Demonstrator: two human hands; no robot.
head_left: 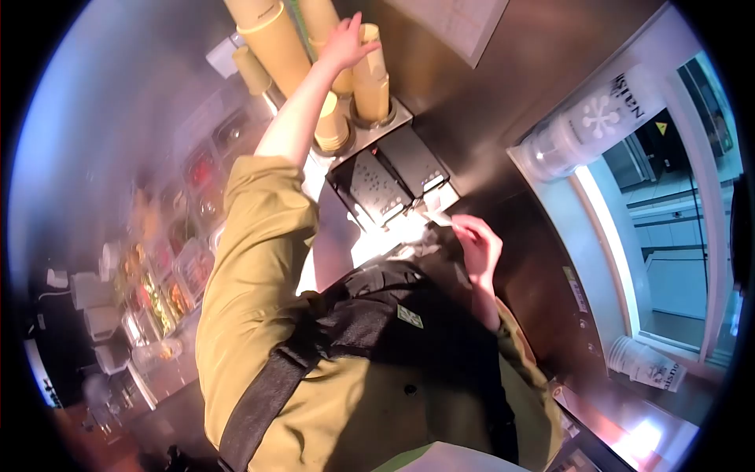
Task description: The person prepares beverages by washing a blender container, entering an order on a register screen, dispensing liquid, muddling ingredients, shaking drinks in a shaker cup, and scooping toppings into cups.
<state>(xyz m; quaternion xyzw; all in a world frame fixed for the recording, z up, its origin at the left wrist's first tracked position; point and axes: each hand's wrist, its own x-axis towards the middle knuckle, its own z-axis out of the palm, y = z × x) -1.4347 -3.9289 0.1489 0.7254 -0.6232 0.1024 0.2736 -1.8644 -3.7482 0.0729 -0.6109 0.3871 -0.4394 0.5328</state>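
Observation:
My left hand [346,47] reaches up to tall stacks of tan paper cups, its fingers stretched out. It is at the top of the right-hand cup stack [370,82]; whether it touches the stack I cannot tell. A shorter cup stack [332,126] stands in the holder below my forearm. Beside two black label printers [385,182], my right hand [478,242] is closed, thumb and fingers pinched on a small white paper slip [437,217] near the front of the printers. Strong glare hides part of the surface there.
To the left are clear containers [193,263] of colourful food. A stack of clear printed cups [586,122] lies along the window ledge at right, with another printed cup stack [646,363] lower down. A paper sheet [456,23] hangs at the top.

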